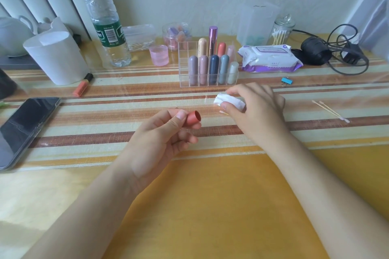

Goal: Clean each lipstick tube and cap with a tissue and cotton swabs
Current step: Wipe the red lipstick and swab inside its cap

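1. Orange lipstick tube (83,86) lying on the table (210,195).
2. Left hand (160,136) pinching the red cap (193,119), mouth toward the right.
3. Right hand (254,109) gripping a folded tissue (229,102), near the cap.
4. Two cotton swabs (330,111) on the table.

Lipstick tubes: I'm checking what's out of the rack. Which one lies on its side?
The orange tube with a black end, flat on the striped tablecloth by the white paper roll; the others stand upright in the clear acrylic organiser.

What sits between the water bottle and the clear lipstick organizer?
A small pink translucent cup stands between the water bottle and the clear organizer, touching neither, in the head view.
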